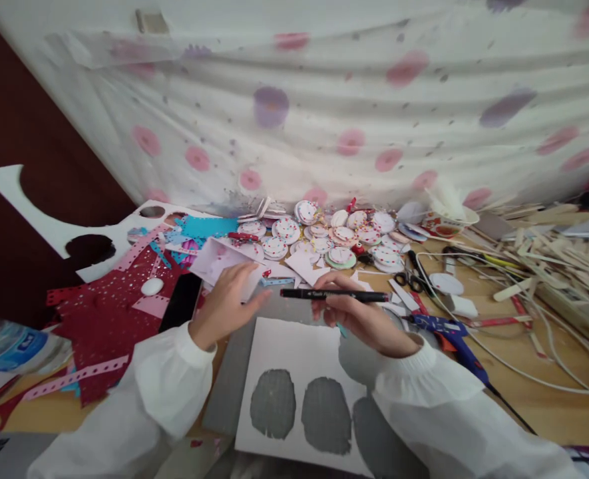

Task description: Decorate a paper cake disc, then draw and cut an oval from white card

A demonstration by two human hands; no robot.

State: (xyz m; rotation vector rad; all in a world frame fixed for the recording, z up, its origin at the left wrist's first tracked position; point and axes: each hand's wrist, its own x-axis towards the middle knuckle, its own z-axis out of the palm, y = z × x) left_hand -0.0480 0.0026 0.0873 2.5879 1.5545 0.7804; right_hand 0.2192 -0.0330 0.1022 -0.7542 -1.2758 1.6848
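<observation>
My right hand (359,319) holds a black marker (304,293) with red ends, level above the work area. A small teal bit (343,330) shows below its fingers. My left hand (229,299) is open, thumb apart from the fingers, in front of a pale pink folded paper piece (214,256); whether it touches the paper I cannot tell. Under and between my hands lies a white sheet (289,342) with two rough-edged round cut-outs, grey showing through them. It rests on a grey board (231,379).
Several dotted white paper discs (285,230) are heaped at the back. Red glitter sheet (109,332), a black phone (181,301) and a water bottle (14,346) lie left. To the right are scissors (410,281), a blue glue gun (454,336), a white cable (524,380) and wooden sticks (548,253).
</observation>
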